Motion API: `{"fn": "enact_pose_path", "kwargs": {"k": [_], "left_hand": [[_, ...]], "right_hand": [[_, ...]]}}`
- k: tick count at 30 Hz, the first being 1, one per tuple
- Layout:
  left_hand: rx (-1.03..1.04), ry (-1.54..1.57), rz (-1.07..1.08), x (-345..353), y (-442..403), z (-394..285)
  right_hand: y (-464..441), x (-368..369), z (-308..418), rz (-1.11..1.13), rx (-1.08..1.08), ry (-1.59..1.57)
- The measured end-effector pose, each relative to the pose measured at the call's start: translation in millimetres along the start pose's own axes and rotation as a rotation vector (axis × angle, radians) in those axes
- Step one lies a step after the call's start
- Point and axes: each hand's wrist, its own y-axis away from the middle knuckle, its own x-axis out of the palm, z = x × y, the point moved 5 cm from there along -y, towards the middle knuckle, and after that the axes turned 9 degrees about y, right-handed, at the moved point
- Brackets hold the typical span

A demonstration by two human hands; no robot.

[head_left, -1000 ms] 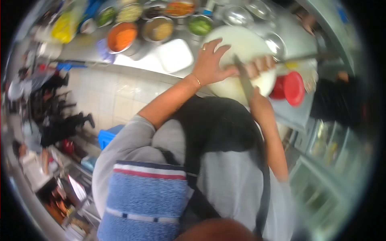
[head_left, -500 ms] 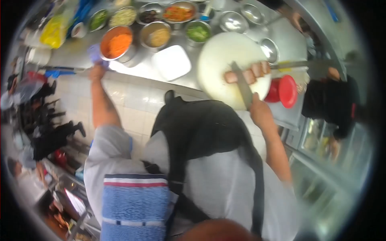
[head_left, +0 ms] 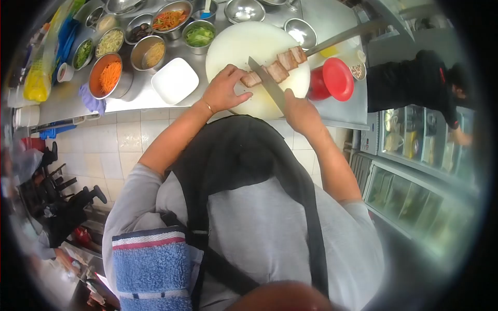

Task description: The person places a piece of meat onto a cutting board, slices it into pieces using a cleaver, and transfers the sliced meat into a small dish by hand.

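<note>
A round white cutting board (head_left: 228,46) carries a row of cut pork belly pieces (head_left: 287,60). My right hand (head_left: 302,112) is closed around the handle of a knife (head_left: 271,88), its broad blade lying across the row near the left end. My left hand (head_left: 224,89) is over the board's left side, thumb stretched away from the other fingers. Its fingertips touch or nearly touch the end piece of pork belly (head_left: 251,79), left of the blade. Left of the board stands a white square dish (head_left: 175,81).
Metal bowls of shredded carrot (head_left: 110,78), sliced greens (head_left: 199,36) and other cut vegetables line the back left. A red container (head_left: 336,79) stands right of the board. A purple cloth (head_left: 92,98) hangs at the counter edge. Another person's dark sleeve (head_left: 404,83) shows at right.
My left hand has moved from the purple cloth beside the carrot bowl to the left end of the pork. My right hand still holds the knife across the row. The view has shifted.
</note>
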Motion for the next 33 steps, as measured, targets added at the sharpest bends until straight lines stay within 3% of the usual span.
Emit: {"fn": "enact_pose_path", "kwargs": {"k": [11, 25, 30, 33], "left_hand": [[0.021, -0.077, -0.126, 15.1, -5.3, 8.6], [0.042, -0.135, -0.107, 18.2, -6.4, 8.5], [-0.003, -0.145, -0.117, 16.6, -9.0, 6.9], [0.006, -0.109, -0.13, 17.2, -8.7, 8.7]], "right_hand": [[34.5, -29.6, 14.5, 0.053, 0.024, -0.188], [14.0, -33.0, 31.5, 0.062, -0.003, -0.137], [24.6, -49.1, 27.5, 0.178, 0.015, -0.135], [11.1, -32.0, 28.1, 0.109, -0.006, -0.11]]}}
